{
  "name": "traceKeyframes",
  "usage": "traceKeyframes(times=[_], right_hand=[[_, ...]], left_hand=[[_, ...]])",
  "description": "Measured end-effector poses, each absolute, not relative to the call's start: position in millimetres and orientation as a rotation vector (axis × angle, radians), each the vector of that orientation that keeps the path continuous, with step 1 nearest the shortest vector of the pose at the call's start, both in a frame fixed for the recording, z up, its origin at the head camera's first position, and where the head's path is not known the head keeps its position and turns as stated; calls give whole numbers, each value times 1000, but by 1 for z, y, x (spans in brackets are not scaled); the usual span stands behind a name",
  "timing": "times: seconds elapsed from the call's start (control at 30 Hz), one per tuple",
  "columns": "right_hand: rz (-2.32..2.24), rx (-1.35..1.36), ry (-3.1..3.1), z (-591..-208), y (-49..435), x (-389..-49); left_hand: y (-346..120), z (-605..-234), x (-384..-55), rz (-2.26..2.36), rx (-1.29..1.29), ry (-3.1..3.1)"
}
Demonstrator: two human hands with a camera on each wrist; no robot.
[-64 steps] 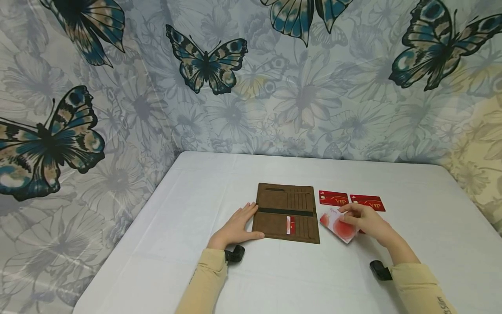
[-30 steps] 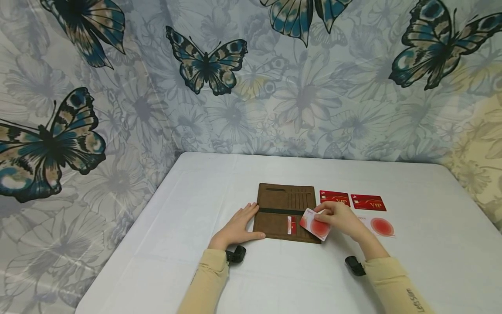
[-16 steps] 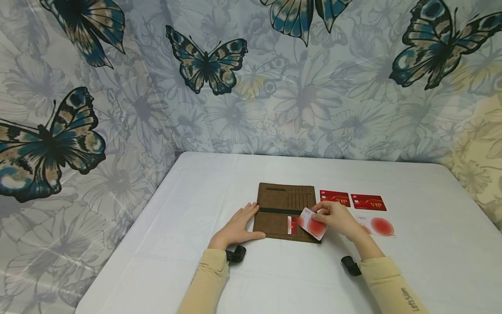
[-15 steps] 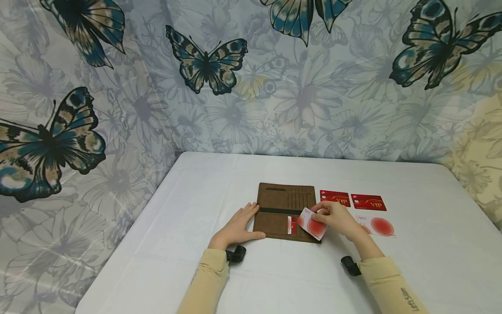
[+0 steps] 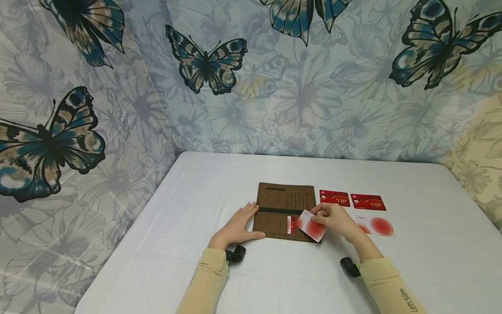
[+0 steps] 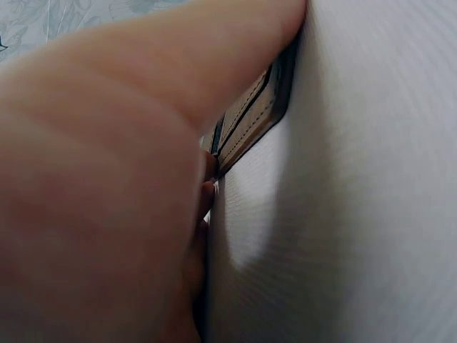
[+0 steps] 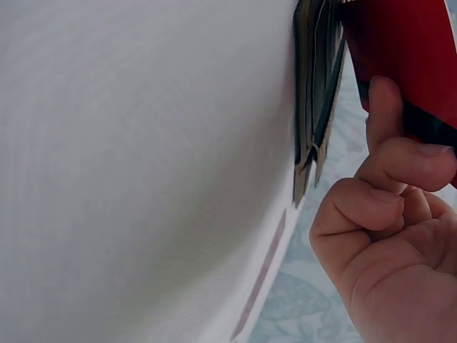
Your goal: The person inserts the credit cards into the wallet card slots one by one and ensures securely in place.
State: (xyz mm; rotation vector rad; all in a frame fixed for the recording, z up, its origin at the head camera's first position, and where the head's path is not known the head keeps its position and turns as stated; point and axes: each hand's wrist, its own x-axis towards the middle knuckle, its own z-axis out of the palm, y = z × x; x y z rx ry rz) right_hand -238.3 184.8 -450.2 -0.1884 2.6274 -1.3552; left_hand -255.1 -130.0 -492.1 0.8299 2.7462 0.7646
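A brown wallet (image 5: 270, 226) lies spread open on the white table, a dark band across its middle and card slots along its right side. One card (image 5: 291, 225), white and red, sits in a lower slot. My left hand (image 5: 236, 227) rests at the wallet's left edge, fingers extended, thumb at the lower corner. My right hand (image 5: 337, 220) pinches a white card with a red circle (image 5: 313, 226), tilted over the lower right slots. In the right wrist view the held card's underside (image 7: 410, 53) is red with a dark stripe, beside the wallet's layered edge (image 7: 310, 107).
Two red VIP cards (image 5: 368, 202) lie in a row right of the wallet. Below them is a white card with a red circle (image 5: 381, 226), partly hidden by my right wrist. Behind the table (image 5: 219, 174) hangs a butterfly-patterned cloth (image 5: 306, 100).
My right hand has carried the pinched card leftward from among the loose cards to over the wallet's lower slots, with only slight movement lately. My left hand has stayed in place.
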Motion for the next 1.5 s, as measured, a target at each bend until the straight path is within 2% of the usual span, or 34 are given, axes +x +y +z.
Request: traceKeyframes(times=[1.5], right_hand=[[-1064,-243,2709,-453,174,-241]], left_hand=[[-130,-491,-255,769,831,2757]])
